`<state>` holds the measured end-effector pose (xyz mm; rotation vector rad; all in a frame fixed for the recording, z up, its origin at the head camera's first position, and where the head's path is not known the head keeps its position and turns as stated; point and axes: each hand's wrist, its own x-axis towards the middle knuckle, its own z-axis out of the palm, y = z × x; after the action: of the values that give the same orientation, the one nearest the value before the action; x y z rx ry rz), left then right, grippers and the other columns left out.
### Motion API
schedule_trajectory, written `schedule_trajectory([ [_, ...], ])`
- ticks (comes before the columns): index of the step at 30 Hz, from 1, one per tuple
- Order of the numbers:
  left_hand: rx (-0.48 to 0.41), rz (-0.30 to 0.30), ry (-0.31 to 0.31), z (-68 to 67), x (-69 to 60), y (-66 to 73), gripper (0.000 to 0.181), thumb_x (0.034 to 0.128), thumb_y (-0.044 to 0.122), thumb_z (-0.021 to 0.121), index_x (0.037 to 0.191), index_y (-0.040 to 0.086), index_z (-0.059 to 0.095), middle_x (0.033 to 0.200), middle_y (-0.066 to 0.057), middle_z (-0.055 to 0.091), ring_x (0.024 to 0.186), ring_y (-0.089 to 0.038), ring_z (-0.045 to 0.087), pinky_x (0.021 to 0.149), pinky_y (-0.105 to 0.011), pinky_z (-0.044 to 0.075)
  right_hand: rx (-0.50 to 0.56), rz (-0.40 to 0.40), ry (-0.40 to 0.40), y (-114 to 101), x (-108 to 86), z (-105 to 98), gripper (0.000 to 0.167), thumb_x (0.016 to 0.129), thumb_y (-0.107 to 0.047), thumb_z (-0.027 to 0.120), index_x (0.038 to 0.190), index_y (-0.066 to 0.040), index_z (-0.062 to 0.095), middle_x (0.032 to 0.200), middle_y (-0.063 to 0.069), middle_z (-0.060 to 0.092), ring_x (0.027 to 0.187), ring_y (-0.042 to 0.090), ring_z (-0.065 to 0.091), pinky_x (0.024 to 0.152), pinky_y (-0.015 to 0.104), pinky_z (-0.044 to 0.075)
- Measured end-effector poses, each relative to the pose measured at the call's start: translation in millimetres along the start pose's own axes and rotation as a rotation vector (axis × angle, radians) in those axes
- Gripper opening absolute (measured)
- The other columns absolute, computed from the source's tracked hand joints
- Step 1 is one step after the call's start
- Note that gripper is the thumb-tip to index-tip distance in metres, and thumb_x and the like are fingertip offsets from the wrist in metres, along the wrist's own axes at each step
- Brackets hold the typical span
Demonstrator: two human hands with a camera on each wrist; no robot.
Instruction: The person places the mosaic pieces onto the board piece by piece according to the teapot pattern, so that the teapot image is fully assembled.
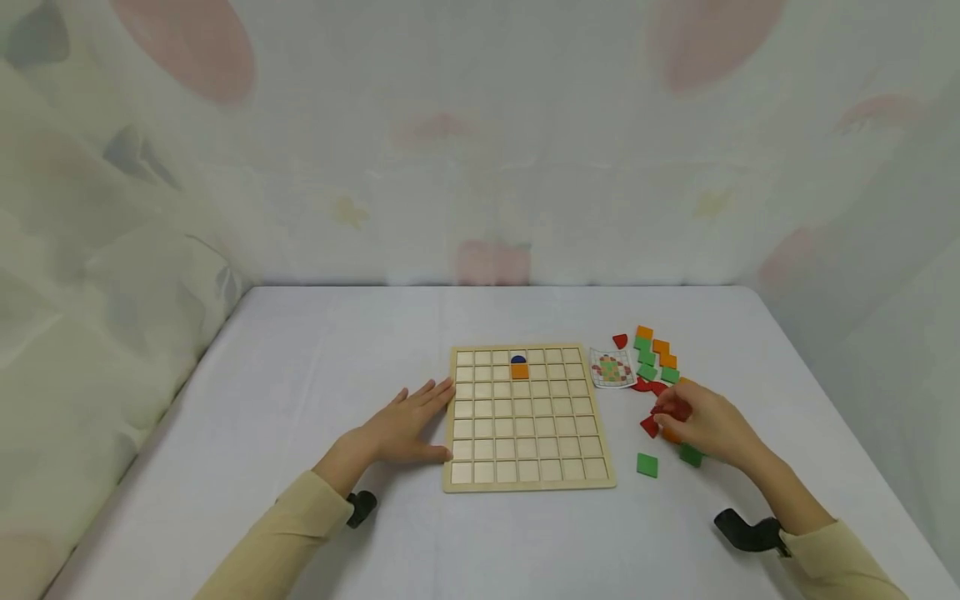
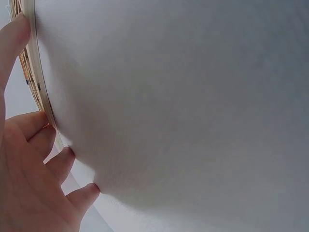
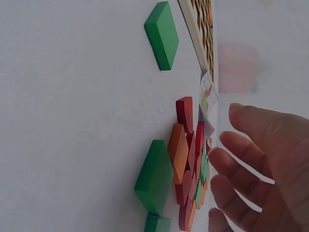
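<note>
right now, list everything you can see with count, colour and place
grid board: 1, pale wood, on table
half-round piece: 1, blue, board's far row
orange square: 1, orange, just below the blue piece
pattern card: 1, white with coloured print, right of board
loose pieces: several, some hidden; red, orange, green; right of board
lone green square: 1, green, near board's lower right corner
table: 1, white, underneath
printed cloth: count unclear, pale, behind and beside table
wrist mounts: 2, black, at wrists
sleeves: 2, beige, forearms
left hand: 1, at board's left edge
right hand: 1, at loose pieces
</note>
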<state>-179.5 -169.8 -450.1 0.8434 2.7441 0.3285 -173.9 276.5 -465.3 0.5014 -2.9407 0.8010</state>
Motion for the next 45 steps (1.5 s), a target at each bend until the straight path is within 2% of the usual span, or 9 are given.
schedule_trajectory([
  [4, 0.000, 0.003, -0.001, -0.2, 0.3, 0.4, 0.093, 0.0784, 0.049, 0.066, 0.147, 0.008, 0.020, 0.154, -0.006, 0.015, 0.140, -0.031, 0.017, 0.107, -0.060, 0.017, -0.007, 0.014, -0.029, 1, -3.6, 1, 0.016, 0.077, -0.017, 0.073, 0.090, -0.011, 0.065, 0.076, -0.007, 0.058, 0.071, 0.011, 0.050, 0.059, 0.020, 0.045],
  [9, -0.002, -0.003, -0.005, -0.3, 0.4, 0.3, 0.093, 0.0785, 0.050, 0.066, 0.148, 0.008, 0.020, 0.154, -0.005, 0.015, 0.140, -0.030, 0.016, 0.107, -0.059, 0.017, -0.045, -0.021, -0.041, 0, -5.4, 6, 0.014, 0.076, -0.016, 0.073, 0.083, -0.011, 0.062, 0.069, -0.008, 0.052, 0.064, 0.009, 0.045, 0.054, 0.019, 0.040],
  [23, -0.006, 0.001, 0.006, 2.5, 1.5, -2.1, 0.093, 0.0783, 0.050, 0.066, 0.147, 0.009, 0.020, 0.154, -0.005, 0.015, 0.140, -0.030, 0.016, 0.106, -0.060, 0.017, -0.128, -0.041, -0.029, -3, -2.6, 16, 0.024, 0.073, -0.024, 0.076, 0.085, -0.010, 0.061, 0.064, -0.006, 0.043, 0.060, 0.009, 0.039, 0.051, 0.020, 0.034],
  [35, -0.008, -0.005, -0.001, 3.1, 2.0, -2.3, 0.093, 0.0786, 0.051, 0.065, 0.148, 0.010, 0.019, 0.155, -0.003, 0.014, 0.141, -0.030, 0.015, 0.107, -0.059, 0.016, -0.118, -0.039, -0.016, -2, 1.7, 22, 0.022, 0.074, -0.012, 0.074, 0.091, -0.009, 0.061, 0.072, -0.004, 0.049, 0.067, 0.011, 0.044, 0.055, 0.020, 0.040],
  [45, 0.011, -0.010, -0.005, 5.4, 2.8, -4.9, 0.093, 0.0786, 0.052, 0.065, 0.148, 0.011, 0.018, 0.155, -0.002, 0.013, 0.141, -0.028, 0.015, 0.107, -0.059, 0.016, -0.111, -0.028, -0.013, -4, -0.1, 22, 0.027, 0.072, -0.014, 0.077, 0.093, -0.008, 0.061, 0.076, -0.003, 0.051, 0.069, 0.011, 0.045, 0.057, 0.020, 0.042],
])
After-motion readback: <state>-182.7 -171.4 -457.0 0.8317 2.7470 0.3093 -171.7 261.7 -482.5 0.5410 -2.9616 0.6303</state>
